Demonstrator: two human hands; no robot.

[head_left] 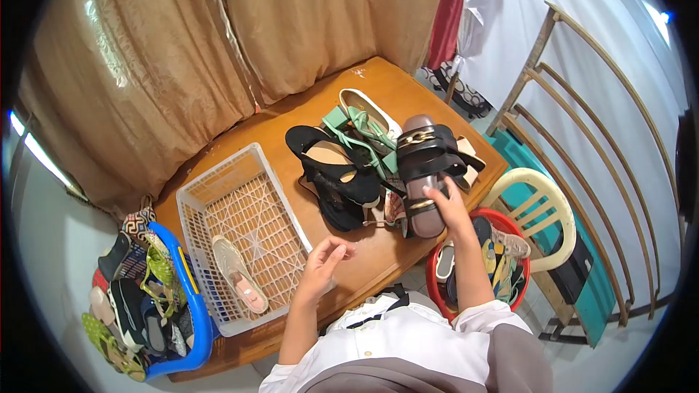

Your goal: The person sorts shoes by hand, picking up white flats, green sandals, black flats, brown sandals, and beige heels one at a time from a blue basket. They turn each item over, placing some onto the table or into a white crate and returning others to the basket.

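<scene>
My right hand (pixel 454 211) grips a slide sandal (pixel 420 191) with a brown footbed, black straps and a gold chain, thumb on the footbed, over the right part of the table. My left hand (pixel 322 268) is held near the table's front edge, fingers loosely bent and nothing seen in them. Between the hands and behind them is a pile of shoes: black wedge sandals (pixel 336 175), green heeled sandals (pixel 366 131) and a white shoe (pixel 373 107). More black straps and a beige shoe show partly behind the held sandal.
A white plastic basket (pixel 280 193) holding one beige flat shoe (pixel 239 274) stands on the wooden table (pixel 397 76). Left of it, a blue-rimmed basket (pixel 195 313) is full of shoes. At right are a red tub (pixel 435 266) of shoes, a cream chair (pixel 553 211) and a wooden rack (pixel 582 127).
</scene>
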